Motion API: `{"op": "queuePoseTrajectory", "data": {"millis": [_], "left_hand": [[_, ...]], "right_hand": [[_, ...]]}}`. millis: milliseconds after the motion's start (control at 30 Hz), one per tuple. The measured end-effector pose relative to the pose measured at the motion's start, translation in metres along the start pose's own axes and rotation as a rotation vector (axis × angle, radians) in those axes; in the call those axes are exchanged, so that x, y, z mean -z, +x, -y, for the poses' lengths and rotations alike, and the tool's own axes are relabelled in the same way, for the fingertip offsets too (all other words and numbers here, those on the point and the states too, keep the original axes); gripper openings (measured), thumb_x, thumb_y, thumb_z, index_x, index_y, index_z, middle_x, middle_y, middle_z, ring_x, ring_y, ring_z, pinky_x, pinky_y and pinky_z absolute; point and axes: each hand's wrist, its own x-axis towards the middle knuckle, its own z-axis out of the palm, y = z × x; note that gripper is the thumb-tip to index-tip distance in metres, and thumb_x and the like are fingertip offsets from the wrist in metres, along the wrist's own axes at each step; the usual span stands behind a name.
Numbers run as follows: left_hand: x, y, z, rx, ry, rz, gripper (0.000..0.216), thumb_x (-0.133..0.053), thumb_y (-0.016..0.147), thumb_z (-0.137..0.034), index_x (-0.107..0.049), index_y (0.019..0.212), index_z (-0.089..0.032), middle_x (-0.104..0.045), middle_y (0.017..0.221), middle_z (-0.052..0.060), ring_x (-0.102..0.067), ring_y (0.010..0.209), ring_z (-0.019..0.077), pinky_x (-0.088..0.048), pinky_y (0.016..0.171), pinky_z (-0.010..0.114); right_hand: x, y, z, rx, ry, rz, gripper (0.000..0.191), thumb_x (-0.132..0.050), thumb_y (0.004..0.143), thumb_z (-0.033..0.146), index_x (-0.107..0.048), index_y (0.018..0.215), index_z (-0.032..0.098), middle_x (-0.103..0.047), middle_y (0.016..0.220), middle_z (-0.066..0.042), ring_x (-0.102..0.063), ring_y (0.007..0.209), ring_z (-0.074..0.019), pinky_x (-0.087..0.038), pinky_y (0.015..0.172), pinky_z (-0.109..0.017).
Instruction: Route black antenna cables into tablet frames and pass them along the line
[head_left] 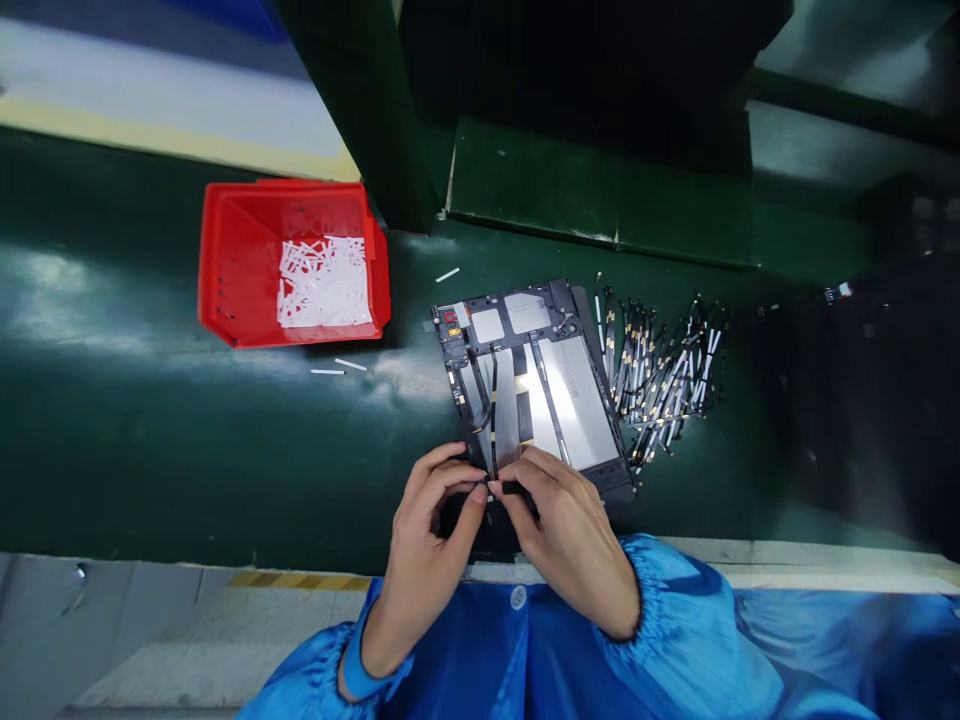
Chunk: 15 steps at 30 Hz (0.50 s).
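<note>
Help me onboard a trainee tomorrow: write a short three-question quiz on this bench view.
1. True or false: the red bin lies to the right of the opened tablet.
2. What lies in the red bin? A) white strips B) screws C) batteries
3. Where do the left hand and right hand meet?

Key:
1. False. It lies to the tablet's left; the cable pile is on the right.
2. A.
3. At the tablet's near edge, with the fingertips of both hands pinched on a small dark part.
</note>
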Motion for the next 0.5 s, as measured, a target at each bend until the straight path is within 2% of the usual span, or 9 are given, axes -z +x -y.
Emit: {"op": "queuePoseTrajectory", "data": {"millis": [167,300,500], "left_hand": [[0.0001,0.0019,-0.0013,-0.022,0.062,0.004,0.014,-0.061,0.09,-0.02,-0.064,0.102,-0.028,-0.049,0.126,0.0,-0.063,0.101,0.0118,-0.055,0.087,0.024],[0.0027,0.0029,-0.0003,-0.084,0.142,0.023,0.015,-0.059,0.091,-0.017,-0.065,0.1,-0.028,-0.051,0.123,0.002,-0.058,0.115,0.0174,-0.051,0.097,0.031],[0.0,0.001,0.0018,-0.001,-0.047,-0.003,0.008,-0.06,0.09,-0.02,-0.06,0.097,-0.024,-0.052,0.122,0.005,-0.055,0.119,0.0196,-0.055,0.09,0.028]], "right_hand": [[0.0,0.0004,0.0006,-0.009,0.006,0.008,0.014,-0.05,0.093,0.013,-0.061,0.092,0.02,-0.06,0.095,-0.001,-0.058,0.089,-0.0158,-0.042,0.078,-0.028],[0.0003,0.0009,0.0009,-0.005,0.001,0.015,0.015,-0.049,0.093,0.012,-0.061,0.092,0.02,-0.06,0.095,-0.001,-0.059,0.09,-0.0161,-0.043,0.077,-0.028],[0.0099,0.0029,-0.0016,0.051,-0.021,0.073,0.015,-0.049,0.095,0.015,-0.063,0.093,0.02,-0.062,0.096,-0.003,-0.06,0.091,-0.0178,-0.045,0.08,-0.03]]}}
